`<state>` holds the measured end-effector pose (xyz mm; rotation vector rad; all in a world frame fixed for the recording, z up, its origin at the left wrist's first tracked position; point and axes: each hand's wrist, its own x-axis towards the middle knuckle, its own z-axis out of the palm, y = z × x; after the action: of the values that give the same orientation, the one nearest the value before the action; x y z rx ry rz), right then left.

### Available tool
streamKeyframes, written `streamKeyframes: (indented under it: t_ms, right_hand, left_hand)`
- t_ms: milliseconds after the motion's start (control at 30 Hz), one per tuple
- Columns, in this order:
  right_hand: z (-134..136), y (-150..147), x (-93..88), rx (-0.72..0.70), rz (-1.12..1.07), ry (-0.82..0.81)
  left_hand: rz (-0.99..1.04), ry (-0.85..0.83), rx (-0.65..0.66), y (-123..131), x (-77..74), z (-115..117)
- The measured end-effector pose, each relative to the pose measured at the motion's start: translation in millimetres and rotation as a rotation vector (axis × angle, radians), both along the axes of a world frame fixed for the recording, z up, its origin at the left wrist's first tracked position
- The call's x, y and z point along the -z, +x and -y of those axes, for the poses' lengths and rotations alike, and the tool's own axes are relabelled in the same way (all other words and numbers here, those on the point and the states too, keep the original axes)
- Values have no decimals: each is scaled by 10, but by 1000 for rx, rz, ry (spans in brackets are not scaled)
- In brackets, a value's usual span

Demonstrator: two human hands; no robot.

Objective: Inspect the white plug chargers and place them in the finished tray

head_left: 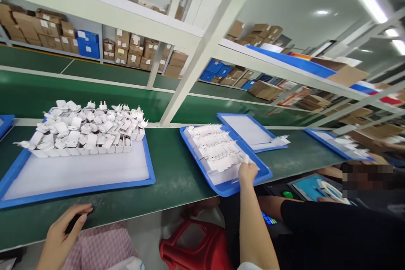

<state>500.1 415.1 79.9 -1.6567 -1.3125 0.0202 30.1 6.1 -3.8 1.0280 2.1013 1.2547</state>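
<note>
My left hand [65, 230] rests at the near edge of the green table [171, 168], fingers curled around a small dark object I cannot make out. My right hand [247, 173] reaches out to a blue tray [228, 187] filled with rows of white plug parts [218, 147]. Its fingers pinch one white piece at the tray's near right corner. To the left lies a larger blue tray [79, 185] with a white liner. A heap of white charger adapters [88, 128] sits on its far half.
Another blue tray [253, 133] with a white sheet lies behind the right one; a further tray [335, 145] sits far right. A person in a black sleeve [332, 228] sits at my right. A red stool [196, 249] stands below. Shelves of cardboard boxes [133, 50] stand behind.
</note>
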Motion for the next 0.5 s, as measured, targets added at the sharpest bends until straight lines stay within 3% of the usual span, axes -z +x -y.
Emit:
streamKeyframes:
  t_ms: [100,167,233,300,333,433,500]
  right_hand:
    - [367,-330,-93,-37,5,57]
    - [711,-718,-93,-163,32,84]
    - [1083,-1238,-55,-429,111,7]
    - [1389,-1852,-5,-850,346,-226]
    - [1486,-2169,20,-940,415,-287]
    - [1498,-3000,89,-950,439,-371]
    - [1345,-3356,123,-920,427,-386]
  left_hand:
    - [57,25,47,42,-74,14]
    - [115,28,88,80,-140,12]
    - [151,26,114,101,-201,7]
    - [171,10,135,96,-247,10]
    - [177,3,152,84,-263,19]
    - [177,14,230,15,-284,67]
    - [168,47,261,-42,-269,99]
